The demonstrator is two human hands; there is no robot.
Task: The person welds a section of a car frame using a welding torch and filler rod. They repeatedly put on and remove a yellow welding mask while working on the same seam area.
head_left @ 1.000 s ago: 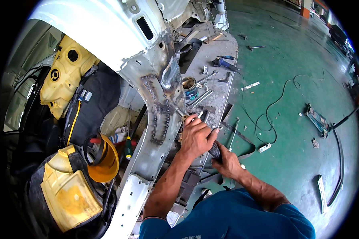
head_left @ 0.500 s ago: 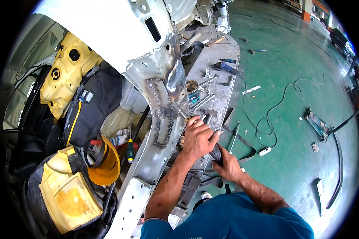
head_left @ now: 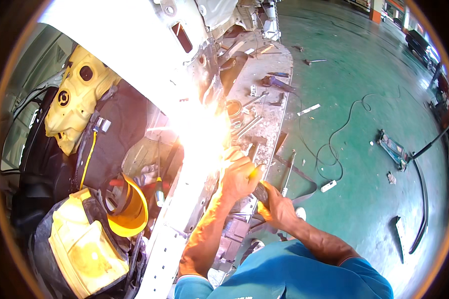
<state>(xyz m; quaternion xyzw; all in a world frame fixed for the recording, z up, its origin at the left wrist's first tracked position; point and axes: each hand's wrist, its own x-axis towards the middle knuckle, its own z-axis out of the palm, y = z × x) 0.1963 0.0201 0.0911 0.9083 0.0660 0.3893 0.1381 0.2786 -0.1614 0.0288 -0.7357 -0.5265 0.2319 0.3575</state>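
Note:
A glaring white welding arc [head_left: 202, 132] burns on the metal car body [head_left: 167, 249], washing out the seam around it. My left hand [head_left: 238, 175] is closed around the front of a welding torch [head_left: 260, 192], close to the glare. Behind it, my right hand [head_left: 279, 208] wraps the torch's dark handle. The torch tip is lost in the light. Just right of the arc, an open tin [head_left: 234, 110] stands on a metal platform [head_left: 249, 79].
An angle grinder [head_left: 277, 82] and several hand tools lie on the platform. Inside the car are a yellow face shield [head_left: 133, 214] and a screwdriver [head_left: 159, 192]. On the green floor lie a power strip [head_left: 329, 186] with its cable and a floor jack [head_left: 394, 149].
A bright arc has flared up at the torch tip, hiding the weld beads and tip that showed before. Both hands keep their grip on the torch; the view has shifted slightly.

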